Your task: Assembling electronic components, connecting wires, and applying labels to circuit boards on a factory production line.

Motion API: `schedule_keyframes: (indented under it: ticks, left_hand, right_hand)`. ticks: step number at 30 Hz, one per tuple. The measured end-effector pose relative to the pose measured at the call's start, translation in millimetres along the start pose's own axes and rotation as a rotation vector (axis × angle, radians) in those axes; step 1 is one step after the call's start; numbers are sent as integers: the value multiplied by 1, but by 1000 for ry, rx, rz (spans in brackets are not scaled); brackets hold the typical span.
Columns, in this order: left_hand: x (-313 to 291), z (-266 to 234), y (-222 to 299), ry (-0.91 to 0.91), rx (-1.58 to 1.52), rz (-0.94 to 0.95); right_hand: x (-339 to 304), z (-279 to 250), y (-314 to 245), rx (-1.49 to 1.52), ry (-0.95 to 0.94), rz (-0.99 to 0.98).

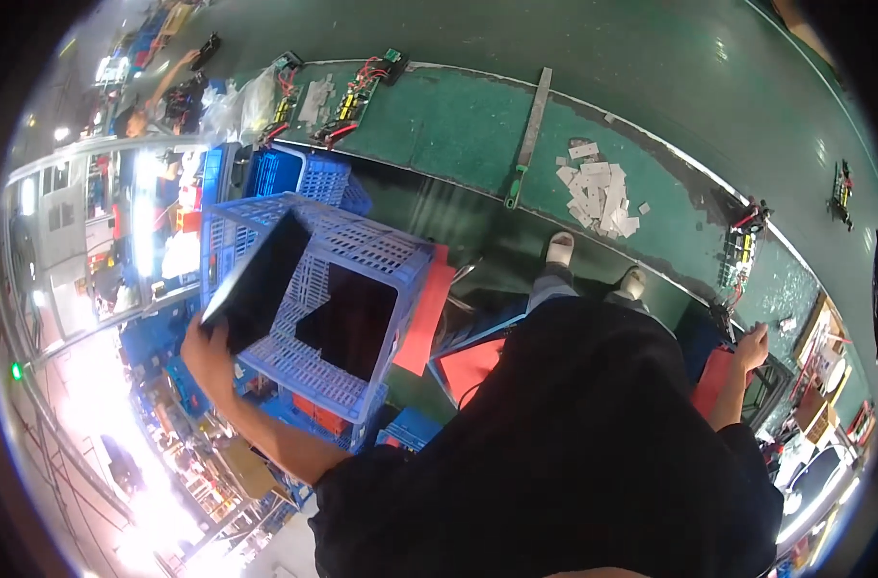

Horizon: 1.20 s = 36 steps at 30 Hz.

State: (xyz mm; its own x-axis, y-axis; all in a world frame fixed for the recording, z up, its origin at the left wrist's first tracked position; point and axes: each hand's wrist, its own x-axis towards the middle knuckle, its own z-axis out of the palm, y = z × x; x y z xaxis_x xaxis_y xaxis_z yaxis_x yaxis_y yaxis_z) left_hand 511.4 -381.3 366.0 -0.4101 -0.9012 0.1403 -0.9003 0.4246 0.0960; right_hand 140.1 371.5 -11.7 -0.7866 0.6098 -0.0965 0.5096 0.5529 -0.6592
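My left hand point(208, 356) grips the edge of a flat black panel point(268, 279), held tilted over a blue plastic crate point(376, 246) with slotted walls. A second dark panel point(357, 328) lies inside the crate. Out at the right, my right hand point(753, 347) has its fingers curled closed beside the bench edge; whatever they hold, if anything, is too small to make out. Below that hand is a red sheet or pad point(712, 387), and just beyond it sits a circuit assembly with yellow parts and wires point(740, 255).
On the green bench point(448, 116) lie scattered whitish flat pieces point(598, 193), a long metal strip with a green end point(530, 144) and wired circuit assemblies point(352, 106). Red sheets point(424, 313) hang beside the crate. Another person's arm point(169, 82) shows at the far left.
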Motion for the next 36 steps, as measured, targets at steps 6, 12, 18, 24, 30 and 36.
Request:
schedule_keyframes:
  ticks: [6,12,18,24,30,36]
  left_hand:
    - [53,198,134,27,-537,68]
    - [102,349,212,75,-1146,94]
    - [87,396,180,237,-677,234]
    - [53,453,136,11,-380,319]
    - [78,447,166,246,-196,584]
    - [100,402,192,82,-242,1087]
  right_hand:
    - [-27,-38,-47,82,289,-4]
    - [-40,-83,13,17,366,129]
    - [-133,-154,130,-427,311,373]
    - [-183,-149,203,-576,129,407]
    - [-125,-123,172,216,157,434]
    - [-74,-63,77,427,41,271]
